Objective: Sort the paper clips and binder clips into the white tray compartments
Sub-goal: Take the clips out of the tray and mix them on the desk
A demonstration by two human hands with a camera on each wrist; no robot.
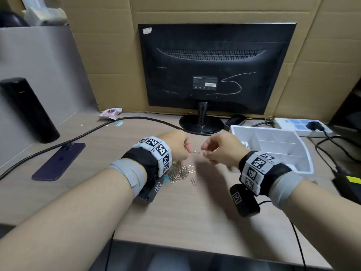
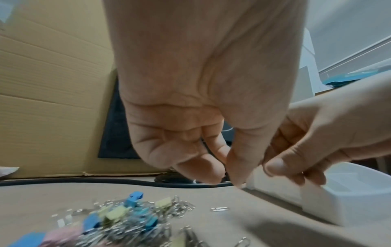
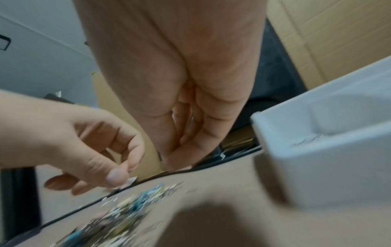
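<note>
Left hand [image 1: 175, 147] pinches a light, springy, slippery clip [image 1: 196, 152] by one end; right hand [image 1: 220, 149], fingers curled just beside its free end, possibly holds another.

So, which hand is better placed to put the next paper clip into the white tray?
Probably the right hand: it hovers right beside the white tray. The left hand pinches a paper clip, with the pile of clips below it, farther from the tray, so passing it over seems sensible.
</note>
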